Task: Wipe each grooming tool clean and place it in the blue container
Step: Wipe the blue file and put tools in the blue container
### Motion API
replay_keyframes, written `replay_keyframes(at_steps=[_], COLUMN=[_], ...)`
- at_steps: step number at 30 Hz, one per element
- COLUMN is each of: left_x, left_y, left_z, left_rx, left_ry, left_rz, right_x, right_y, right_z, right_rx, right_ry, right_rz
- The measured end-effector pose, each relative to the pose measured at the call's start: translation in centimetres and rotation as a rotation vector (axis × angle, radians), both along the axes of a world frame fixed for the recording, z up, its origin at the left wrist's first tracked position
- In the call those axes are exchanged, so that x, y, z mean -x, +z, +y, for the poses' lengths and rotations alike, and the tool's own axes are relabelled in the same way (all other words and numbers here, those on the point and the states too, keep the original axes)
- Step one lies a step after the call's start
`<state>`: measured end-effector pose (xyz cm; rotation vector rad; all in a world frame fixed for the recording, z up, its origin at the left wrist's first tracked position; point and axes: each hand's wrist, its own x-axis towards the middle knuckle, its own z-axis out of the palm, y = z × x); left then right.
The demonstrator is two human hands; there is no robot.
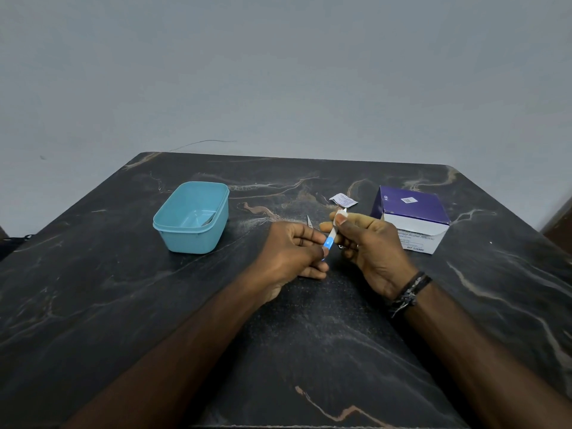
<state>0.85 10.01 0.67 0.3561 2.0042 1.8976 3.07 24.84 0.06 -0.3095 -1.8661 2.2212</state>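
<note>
While 2 hands (291, 252) (368, 243) grip 1 tool (330, 238), 1 blue container (192, 239)

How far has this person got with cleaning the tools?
Partway. One metal tool already lies in the blue container. The left hand holds a blue-and-white tool while the right hand pinches a white wipe around its upper end. A pointed tool on the table remains.
</note>
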Motion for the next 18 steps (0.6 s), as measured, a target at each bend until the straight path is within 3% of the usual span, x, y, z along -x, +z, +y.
replay_keyframes(at_steps=[18], left_x=[-0.15], left_y=[0.05], left_z=[0.14], left_rx=[-0.008], left_ry=[0.009], left_rz=[0.003], right_x=[-0.12], right_y=[0.37], right_z=[0.30], right_rx=[0.066], right_ry=[-0.005], right_rz=[0.019])
